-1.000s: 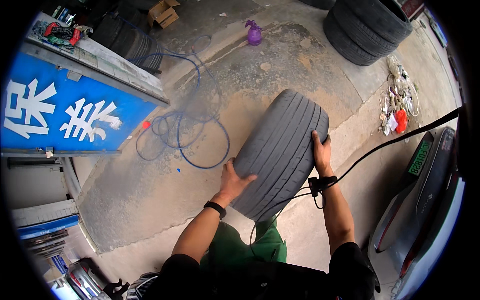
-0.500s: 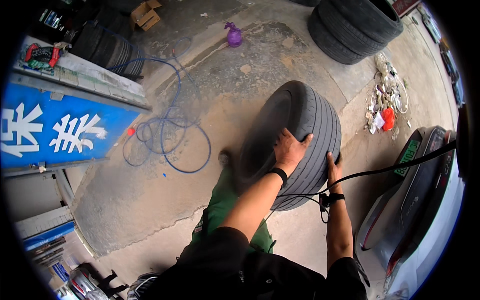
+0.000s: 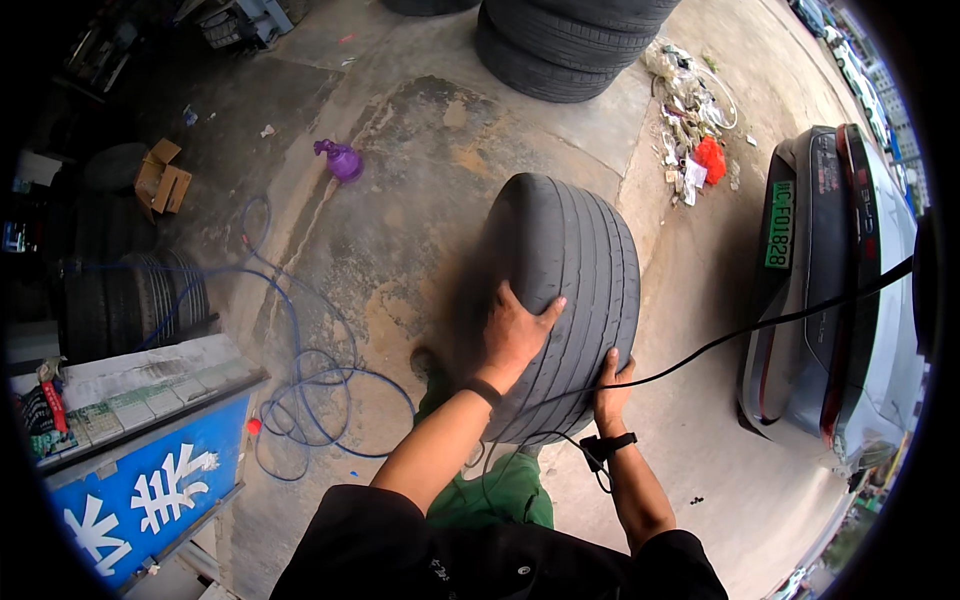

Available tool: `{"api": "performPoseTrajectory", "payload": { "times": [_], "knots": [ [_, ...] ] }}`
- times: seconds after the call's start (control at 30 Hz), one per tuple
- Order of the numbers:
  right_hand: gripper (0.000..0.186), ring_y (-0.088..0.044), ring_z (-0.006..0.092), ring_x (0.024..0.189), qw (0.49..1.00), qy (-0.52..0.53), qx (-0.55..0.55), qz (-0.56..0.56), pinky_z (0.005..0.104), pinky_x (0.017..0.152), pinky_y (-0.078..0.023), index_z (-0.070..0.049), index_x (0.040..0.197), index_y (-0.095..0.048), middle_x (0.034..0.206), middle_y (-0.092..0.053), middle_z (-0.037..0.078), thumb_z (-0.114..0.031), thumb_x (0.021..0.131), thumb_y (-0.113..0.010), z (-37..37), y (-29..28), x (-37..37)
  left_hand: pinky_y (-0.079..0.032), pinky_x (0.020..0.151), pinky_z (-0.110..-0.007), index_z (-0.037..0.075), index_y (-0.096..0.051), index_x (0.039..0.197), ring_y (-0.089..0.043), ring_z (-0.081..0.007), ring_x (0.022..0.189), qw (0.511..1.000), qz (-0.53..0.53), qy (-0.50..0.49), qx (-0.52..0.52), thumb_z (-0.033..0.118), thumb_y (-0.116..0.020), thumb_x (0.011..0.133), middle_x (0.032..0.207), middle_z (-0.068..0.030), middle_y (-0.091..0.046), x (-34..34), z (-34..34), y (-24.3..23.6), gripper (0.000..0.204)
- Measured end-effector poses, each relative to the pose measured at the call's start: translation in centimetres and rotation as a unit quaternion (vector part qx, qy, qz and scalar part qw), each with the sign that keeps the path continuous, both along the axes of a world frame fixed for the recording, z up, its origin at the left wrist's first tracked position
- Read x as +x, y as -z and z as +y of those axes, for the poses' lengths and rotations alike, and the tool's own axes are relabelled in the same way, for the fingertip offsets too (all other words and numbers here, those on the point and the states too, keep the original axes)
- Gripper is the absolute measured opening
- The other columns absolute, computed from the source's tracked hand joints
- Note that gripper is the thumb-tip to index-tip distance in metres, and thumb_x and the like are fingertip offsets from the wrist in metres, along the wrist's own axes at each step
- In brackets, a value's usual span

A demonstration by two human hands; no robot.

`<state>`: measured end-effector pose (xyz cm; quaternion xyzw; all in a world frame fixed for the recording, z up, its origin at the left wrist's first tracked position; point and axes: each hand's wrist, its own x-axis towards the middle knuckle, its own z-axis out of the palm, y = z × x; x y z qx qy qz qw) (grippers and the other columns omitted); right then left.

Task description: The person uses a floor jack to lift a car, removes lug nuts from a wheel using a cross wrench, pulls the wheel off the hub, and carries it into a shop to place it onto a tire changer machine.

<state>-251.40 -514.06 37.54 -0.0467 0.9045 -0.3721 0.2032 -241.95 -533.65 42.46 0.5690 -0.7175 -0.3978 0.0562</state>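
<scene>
A worn black car tire (image 3: 585,265) is in front of me, its grooved tread turned toward me and its open side to the left in dark shadow. My left hand (image 3: 518,335) grips its left edge, the thumb on the tread and the fingers over the sidewall. At the right edge of the tread, lower down, my right hand (image 3: 611,392) holds on with the thumb up. Most of the right hand's fingers are hidden behind the tire. A black cable (image 3: 730,350) crosses the tread near my right hand.
A tangled blue hose (image 3: 325,375) lies on the concrete at left, near a purple spray bottle (image 3: 343,161). Stacked tires (image 3: 560,50) stand at the back, with litter (image 3: 690,130) beside them. A parked car (image 3: 815,300) is at right, a blue sign (image 3: 160,490) at lower left.
My view has swung to the right, so the hose, bottle and stacked tires sit further left. Both hands keep their hold on the tire, which now shows more tread.
</scene>
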Motion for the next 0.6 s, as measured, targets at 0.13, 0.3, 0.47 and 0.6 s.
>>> {"api": "performPoseTrajectory", "payload": {
  "times": [0.13,0.3,0.47,0.6],
  "knots": [
    [0.083,-0.062,0.0438,0.109,0.994,-0.058,0.067,0.064,0.0442,0.094,-0.047,0.013,0.127,-0.048,0.115,-0.062,0.034,-0.061,0.091,-0.055,-10.6,-1.8,-0.6,-0.052,0.087,-0.047,-0.015,-0.044,0.125,-0.062,-0.0462,0.103,0.995,0.064,-0.079,0.018,0.060,-0.071,0.079,0.112,-0.0356,-0.060,5.5,-4.3,2.1,0.092],
    [0.083,-0.062,0.0479,0.104,0.966,-0.169,0.177,0.088,0.0472,0.091,-0.049,0.017,0.118,-0.051,0.108,-0.062,0.037,-0.061,0.089,-0.056,-25.2,-6.3,-1.0,-0.051,0.082,-0.049,-0.007,-0.046,0.123,-0.062,-0.0470,0.096,0.976,0.114,-0.187,-0.016,0.051,-0.071,0.083,0.106,-0.0290,-0.062,10.0,-7.5,2.7,0.075],
    [0.087,-0.061,0.0483,0.107,0.898,-0.362,0.234,0.090,0.0478,0.093,-0.048,0.014,0.122,-0.049,0.112,-0.061,0.037,-0.065,0.087,-0.057,-39.5,-9.1,0.0,-0.050,0.082,-0.049,-0.004,-0.040,0.128,-0.062,-0.0466,0.097,0.932,0.144,-0.332,0.011,0.049,-0.061,0.091,0.109,-0.0307,-0.060,10.2,-10.6,4.1,0.068],
    [0.086,-0.060,0.0442,0.112,0.867,-0.481,0.100,0.086,0.0461,0.096,-0.047,0.005,0.134,-0.047,0.116,-0.062,0.033,-0.066,0.085,-0.059,-41.6,-8.8,-2.0,-0.051,0.081,-0.048,-0.012,-0.039,0.122,-0.062,-0.0458,0.095,0.876,0.179,-0.448,0.015,0.050,-0.056,0.095,0.108,-0.0340,-0.058,7.9,-15.5,3.8,0.070]
  ]
}}
